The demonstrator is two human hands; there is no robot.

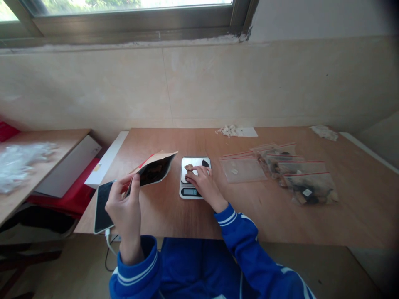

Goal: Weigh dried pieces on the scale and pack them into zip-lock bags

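My left hand [124, 207] is closed on the edge of an open kraft paper pouch [154, 168], held tilted above the wooden table [199, 216] with dark pieces showing inside it. My right hand [202, 182] reaches over a small digital kitchen scale [193, 177]. Its fingertips pinch a brown piece [188, 167] on the platform. A dark piece [205, 163] lies on the scale's far right corner. The display below the hand is lit.
A smartphone [102, 205] with a white cable lies at the table's left edge. Several zip bags with red seals [280, 166], some filled, lie to the right. White scraps [229, 130] sit at the back. A side table with clear plastic [18, 160] stands on the left.
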